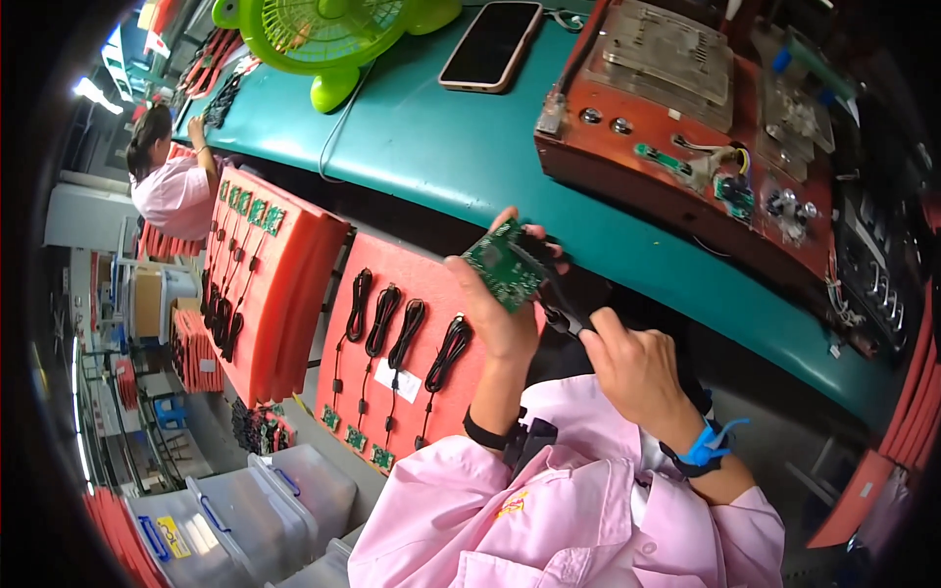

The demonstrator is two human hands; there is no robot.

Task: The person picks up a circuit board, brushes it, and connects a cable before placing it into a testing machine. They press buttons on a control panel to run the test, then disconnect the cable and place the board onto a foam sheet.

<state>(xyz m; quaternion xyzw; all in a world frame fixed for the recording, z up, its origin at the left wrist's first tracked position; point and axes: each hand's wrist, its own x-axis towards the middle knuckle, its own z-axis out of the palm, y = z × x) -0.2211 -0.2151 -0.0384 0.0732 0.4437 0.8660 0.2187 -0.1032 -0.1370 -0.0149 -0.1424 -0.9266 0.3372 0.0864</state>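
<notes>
My left hand [502, 318] holds up a green circuit board [505, 265], its fingers and thumb at the board's edges. A black cable [554, 284] runs from the right side of the board down toward my right hand [632, 367]. The fingers of my right hand are closed on this cable, just below and right of the board. Exactly where the cable meets the board is hard to make out. Beneath my left hand, a red foam sheet [402, 265] carries several coiled black cables [400, 333], with small green boards [356, 437] at their lower ends.
Left of it, stacked red foam sheets [284, 314] bear more boards and cables. The green table [431, 127] holds a green fan [323, 34], a phone [492, 44] and a red test box [627, 186]. Clear plastic bins [245, 500] stand lower left. A co-worker [172, 186] sits far left.
</notes>
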